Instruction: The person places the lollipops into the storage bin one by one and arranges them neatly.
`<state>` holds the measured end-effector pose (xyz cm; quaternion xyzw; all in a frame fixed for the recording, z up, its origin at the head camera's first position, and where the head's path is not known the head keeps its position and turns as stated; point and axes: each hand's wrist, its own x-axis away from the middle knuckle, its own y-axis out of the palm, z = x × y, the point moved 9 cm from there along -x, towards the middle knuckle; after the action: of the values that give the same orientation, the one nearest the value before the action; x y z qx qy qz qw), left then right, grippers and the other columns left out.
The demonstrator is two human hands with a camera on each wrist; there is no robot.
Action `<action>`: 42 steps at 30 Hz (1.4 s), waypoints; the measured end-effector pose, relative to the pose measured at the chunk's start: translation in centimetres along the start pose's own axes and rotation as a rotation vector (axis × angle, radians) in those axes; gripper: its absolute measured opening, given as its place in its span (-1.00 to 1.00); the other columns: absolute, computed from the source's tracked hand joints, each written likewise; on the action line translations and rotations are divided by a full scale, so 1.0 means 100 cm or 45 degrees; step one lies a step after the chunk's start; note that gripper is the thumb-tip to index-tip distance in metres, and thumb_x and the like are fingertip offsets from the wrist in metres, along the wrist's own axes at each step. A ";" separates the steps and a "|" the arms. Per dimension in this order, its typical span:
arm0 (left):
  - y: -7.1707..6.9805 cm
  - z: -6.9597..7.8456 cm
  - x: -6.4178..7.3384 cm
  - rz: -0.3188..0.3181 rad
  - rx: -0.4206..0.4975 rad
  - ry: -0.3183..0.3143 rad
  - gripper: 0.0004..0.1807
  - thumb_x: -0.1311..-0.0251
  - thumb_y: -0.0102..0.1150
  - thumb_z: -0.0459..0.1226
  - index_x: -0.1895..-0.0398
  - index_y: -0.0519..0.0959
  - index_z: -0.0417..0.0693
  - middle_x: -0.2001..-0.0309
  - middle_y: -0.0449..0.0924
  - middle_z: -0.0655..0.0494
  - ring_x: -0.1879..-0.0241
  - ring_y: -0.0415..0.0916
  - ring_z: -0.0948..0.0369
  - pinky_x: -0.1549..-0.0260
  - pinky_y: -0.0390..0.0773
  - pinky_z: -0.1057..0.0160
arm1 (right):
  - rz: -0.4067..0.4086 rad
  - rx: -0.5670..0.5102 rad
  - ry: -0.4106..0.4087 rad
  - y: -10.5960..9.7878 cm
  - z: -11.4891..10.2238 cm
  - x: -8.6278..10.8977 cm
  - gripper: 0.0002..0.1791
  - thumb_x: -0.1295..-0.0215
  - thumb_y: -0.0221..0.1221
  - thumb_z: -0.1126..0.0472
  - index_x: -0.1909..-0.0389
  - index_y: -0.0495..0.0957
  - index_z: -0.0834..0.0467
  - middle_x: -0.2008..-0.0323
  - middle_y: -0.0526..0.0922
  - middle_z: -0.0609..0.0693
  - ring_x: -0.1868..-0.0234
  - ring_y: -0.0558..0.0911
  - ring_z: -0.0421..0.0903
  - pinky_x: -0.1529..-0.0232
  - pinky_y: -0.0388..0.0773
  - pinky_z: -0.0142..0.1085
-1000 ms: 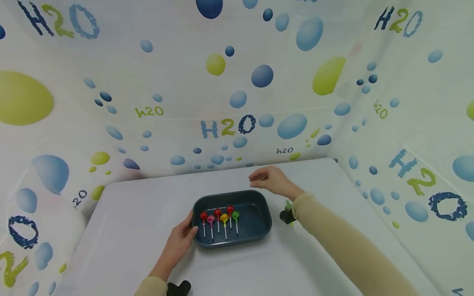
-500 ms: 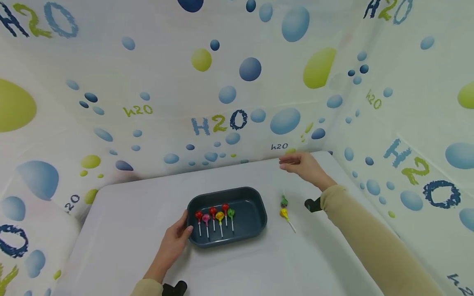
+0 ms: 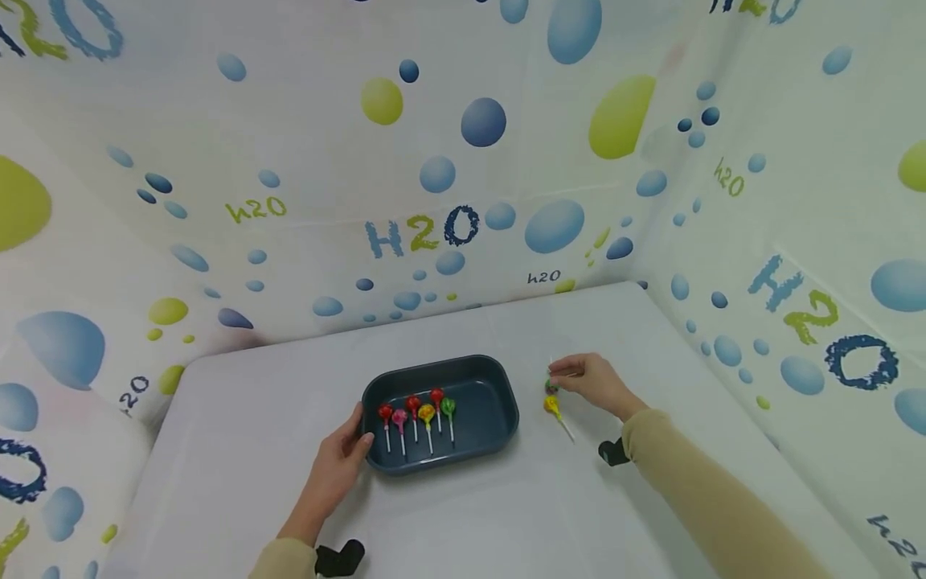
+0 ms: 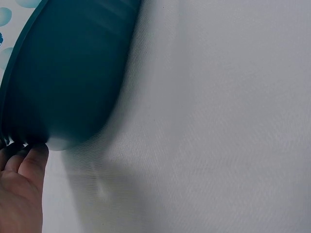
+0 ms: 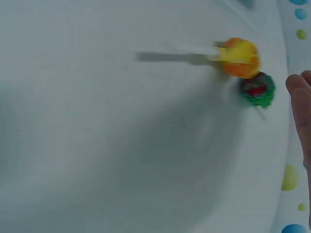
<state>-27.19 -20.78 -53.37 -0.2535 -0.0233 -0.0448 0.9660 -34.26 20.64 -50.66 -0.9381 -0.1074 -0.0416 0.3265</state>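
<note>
A dark blue tray (image 3: 477, 450) is on the white table, with several lollipops (image 3: 427, 414) in red, pink, yellow and green lying side by side in its left part. My left hand (image 3: 334, 466) holds the tray's left end, thumb at the rim; the left wrist view shows its fingers (image 4: 34, 165) against the tray's outer wall. My right hand (image 3: 593, 382) hovers over a green lollipop (image 5: 257, 90), partly covering it in the head view. In the right wrist view the fingers are extended and apart from it. A yellow lollipop (image 3: 552, 404) lies touching the green one.
The table (image 3: 463, 531) ends at a back edge against a patterned curtain (image 3: 311, 145) printed with bubbles and H2O lettering, which also hangs on both sides. Black wrist mounts (image 3: 613, 452) sit below both wrists.
My right hand swings from above the tray out to the right, then comes down over the green lollipop. My left hand stays on the tray. The head view shifts slightly.
</note>
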 end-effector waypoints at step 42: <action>-0.010 0.010 -0.002 0.005 0.023 0.011 -0.32 -0.51 0.03 -0.37 -0.60 0.07 -0.25 -0.59 0.08 -0.20 -0.55 0.16 -0.10 -0.39 0.30 0.04 | 0.363 0.136 -0.053 -0.007 -0.019 0.013 -0.74 -0.30 0.37 0.15 0.06 0.76 0.20 0.12 0.82 0.11 0.12 0.79 0.02 0.09 0.76 -0.12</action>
<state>-27.52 -21.10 -52.03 -0.2447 -0.0193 -0.0439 0.9684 -33.14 20.26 -48.56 -0.9258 0.0180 0.0305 0.3763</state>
